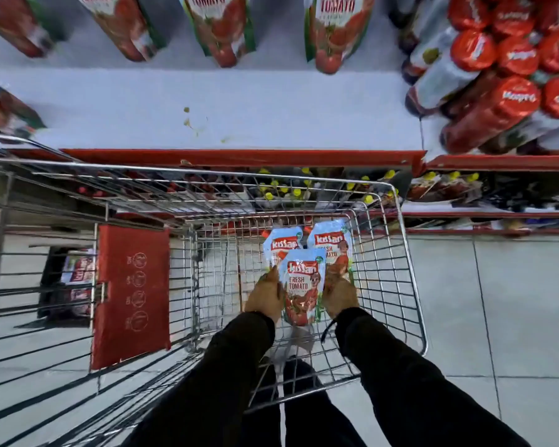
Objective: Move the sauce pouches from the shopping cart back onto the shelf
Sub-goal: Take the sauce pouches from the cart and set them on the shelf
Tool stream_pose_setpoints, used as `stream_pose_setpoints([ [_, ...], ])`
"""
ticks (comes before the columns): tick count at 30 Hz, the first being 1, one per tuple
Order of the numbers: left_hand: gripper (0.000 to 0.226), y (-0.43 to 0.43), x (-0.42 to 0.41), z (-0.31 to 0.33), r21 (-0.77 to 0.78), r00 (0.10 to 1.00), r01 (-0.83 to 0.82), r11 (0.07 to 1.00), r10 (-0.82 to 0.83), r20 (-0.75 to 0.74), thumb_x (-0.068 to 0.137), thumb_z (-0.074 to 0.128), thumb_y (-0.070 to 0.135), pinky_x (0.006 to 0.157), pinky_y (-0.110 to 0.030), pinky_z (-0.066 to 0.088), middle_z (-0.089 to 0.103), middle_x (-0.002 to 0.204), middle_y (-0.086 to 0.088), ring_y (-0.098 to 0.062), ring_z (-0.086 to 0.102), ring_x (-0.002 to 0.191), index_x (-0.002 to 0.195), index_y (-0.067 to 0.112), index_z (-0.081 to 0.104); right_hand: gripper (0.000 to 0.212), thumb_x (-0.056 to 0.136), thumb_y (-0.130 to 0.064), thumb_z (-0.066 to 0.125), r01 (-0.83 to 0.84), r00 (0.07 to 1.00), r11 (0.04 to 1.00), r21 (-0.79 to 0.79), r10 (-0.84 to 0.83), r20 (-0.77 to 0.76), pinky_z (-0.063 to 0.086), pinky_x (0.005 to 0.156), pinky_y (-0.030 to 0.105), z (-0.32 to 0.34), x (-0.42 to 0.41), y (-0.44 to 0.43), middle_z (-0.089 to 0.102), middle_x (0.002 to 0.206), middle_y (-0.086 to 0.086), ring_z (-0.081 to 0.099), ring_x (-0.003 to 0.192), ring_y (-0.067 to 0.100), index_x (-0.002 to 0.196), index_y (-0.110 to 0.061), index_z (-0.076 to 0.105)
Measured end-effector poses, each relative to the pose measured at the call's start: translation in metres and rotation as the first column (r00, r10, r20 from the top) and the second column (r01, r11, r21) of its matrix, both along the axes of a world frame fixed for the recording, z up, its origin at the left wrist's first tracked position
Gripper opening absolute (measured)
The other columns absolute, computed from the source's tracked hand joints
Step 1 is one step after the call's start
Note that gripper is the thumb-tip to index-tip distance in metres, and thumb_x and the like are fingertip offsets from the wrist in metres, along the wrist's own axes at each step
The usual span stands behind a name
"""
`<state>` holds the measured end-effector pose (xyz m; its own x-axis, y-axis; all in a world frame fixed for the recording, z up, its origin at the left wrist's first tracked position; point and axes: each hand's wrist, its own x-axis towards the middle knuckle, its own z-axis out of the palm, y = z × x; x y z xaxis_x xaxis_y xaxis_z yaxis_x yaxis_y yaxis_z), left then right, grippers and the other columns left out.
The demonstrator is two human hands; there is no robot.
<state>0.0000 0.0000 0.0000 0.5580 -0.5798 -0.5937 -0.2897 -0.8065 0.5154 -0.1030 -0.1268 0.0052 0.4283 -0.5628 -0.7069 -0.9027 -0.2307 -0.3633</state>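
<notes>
Hands reach down into the shopping cart [410,285] just below the middle of the frame, both in black sleeves [226,375]. The left hand [265,296] presses against the left edge of the front sauce pouch [304,287], and the right hand [339,293] against its right edge, so the pouch sits upright between the two palms, its lower end at wrist level and its top rising past the fingertips. Whether the fingers curl behind it cannot be told.

Two more sauce pouches lie on the cart's wire floor just behind it, toward the centre of the frame: the left rear pouch [279,245] partly covered by the held one, the right rear pouch [331,241] beside it and touching the right hand's fingertips.

Across the upper part of the frame runs the shelf [239,104], its white board mostly bare in the middle, with a red front edge. Tomato pouches [221,27] stand along its back, and red-capped bottles [497,88] crowd the upper right. A red child-seat flap [131,295] hangs at the cart's left.
</notes>
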Motion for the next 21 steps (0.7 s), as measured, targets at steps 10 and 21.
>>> stream_pose_setpoints([
  [10,0.030,-0.006,-0.004,-0.055,0.117,0.954,-0.217,0.969,0.236,-0.187,0.094,0.049,0.015,0.085,-0.032,0.050,0.068,0.117,-0.022,-0.035,0.064,0.104,0.119,0.004,0.062,0.022,0.090,-0.008,0.054,0.234,0.968,0.967,-0.102,-0.241,-0.064,0.053,0.076,0.031,-0.036,0.001,-0.003,0.074,0.102,0.016,0.069,0.095,0.033,0.097,-0.010,0.075],
  [21,0.020,-0.012,-0.003,-0.080,0.176,0.867,-0.451,0.875,0.477,-0.147,0.087,0.064,0.015,0.095,-0.028,0.047,0.074,0.111,-0.009,-0.025,0.067,0.105,0.105,0.009,0.071,0.037,0.094,-0.035,0.054,0.212,0.970,0.968,-0.136,-0.226,-0.095,0.056,0.078,0.037,-0.067,0.012,-0.001,0.073,0.103,0.018,0.069,0.096,0.034,0.098,-0.002,0.069],
])
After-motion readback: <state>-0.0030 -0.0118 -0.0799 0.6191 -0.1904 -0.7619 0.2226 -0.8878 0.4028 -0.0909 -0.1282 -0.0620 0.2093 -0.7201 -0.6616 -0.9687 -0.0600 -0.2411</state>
